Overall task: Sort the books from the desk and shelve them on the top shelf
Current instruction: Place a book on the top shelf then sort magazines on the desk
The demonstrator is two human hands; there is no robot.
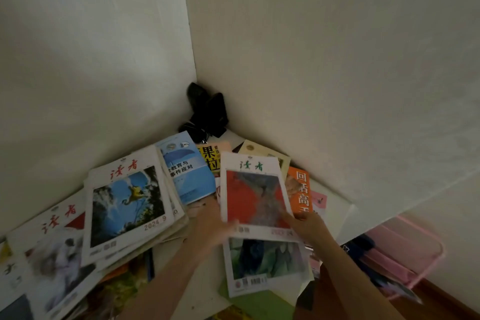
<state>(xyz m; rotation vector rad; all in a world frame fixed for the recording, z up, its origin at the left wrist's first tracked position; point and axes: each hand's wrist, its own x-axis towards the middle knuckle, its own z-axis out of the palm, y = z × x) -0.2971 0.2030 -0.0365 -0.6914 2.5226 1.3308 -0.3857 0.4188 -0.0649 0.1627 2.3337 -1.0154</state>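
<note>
Holding white-bordered red-cover paper magazine (255,196) over desk's right edge (345,215), long axis running away; right hand (307,225) pinching near corner, blurred left hand (217,226) supporting, fingers fairly straight.

glossy paper mag covers (255,195), matt plaster walls (337,60), smooth white desk (335,205).
</note>
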